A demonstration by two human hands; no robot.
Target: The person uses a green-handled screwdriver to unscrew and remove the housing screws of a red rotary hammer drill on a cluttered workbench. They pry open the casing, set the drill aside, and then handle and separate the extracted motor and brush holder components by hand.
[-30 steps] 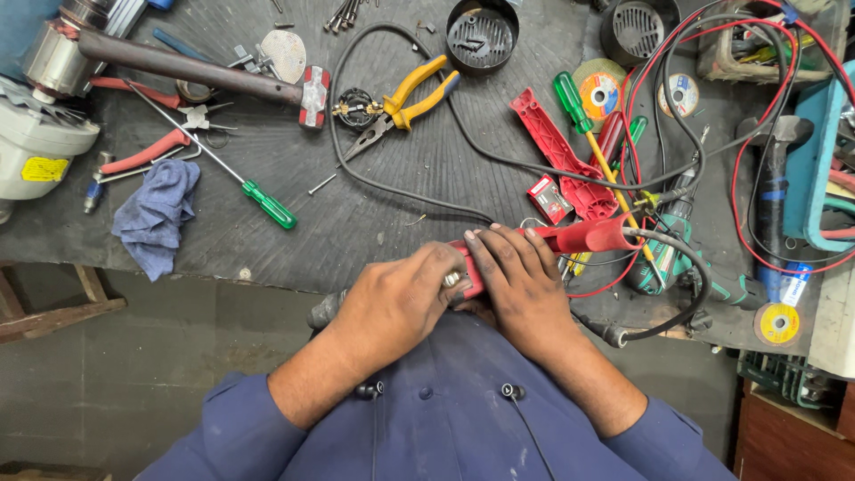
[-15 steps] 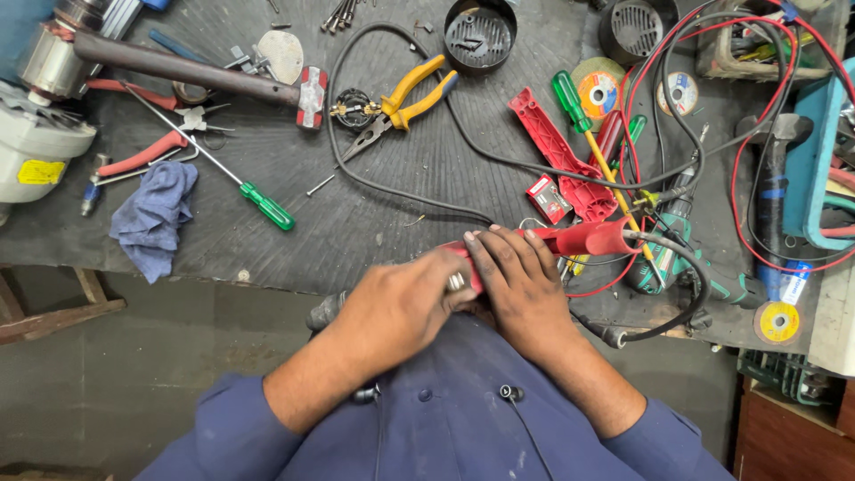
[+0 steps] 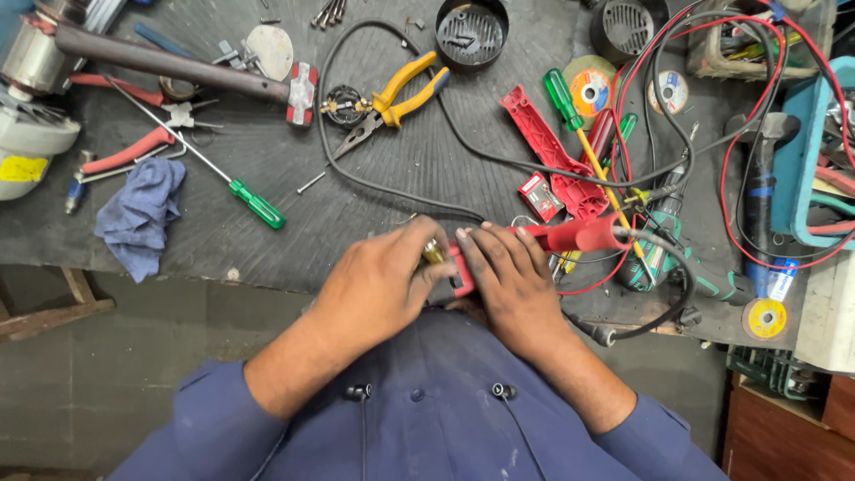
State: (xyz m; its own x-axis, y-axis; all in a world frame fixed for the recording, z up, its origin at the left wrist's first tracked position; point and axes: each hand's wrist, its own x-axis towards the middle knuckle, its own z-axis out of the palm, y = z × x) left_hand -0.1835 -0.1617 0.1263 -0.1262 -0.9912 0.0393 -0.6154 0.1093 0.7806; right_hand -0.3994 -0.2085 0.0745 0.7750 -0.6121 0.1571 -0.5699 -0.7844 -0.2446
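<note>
— Where was everything, starting left of the red plastic tool body [image 3: 543, 239]?

— My left hand [image 3: 378, 285] clenched a small brass-coloured part [image 3: 434, 252] against its left end, at the bench's near edge. My right hand [image 3: 503, 276] clamped the body itself.

— Any advice?

— I judged it best to brace the body steady, turning only the brass part.

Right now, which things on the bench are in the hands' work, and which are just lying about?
In hand:
left hand
right hand
red tool part held between them

Lying about:
yellow pliers
green screwdriver
blue rag
hammer
red casing half
</note>
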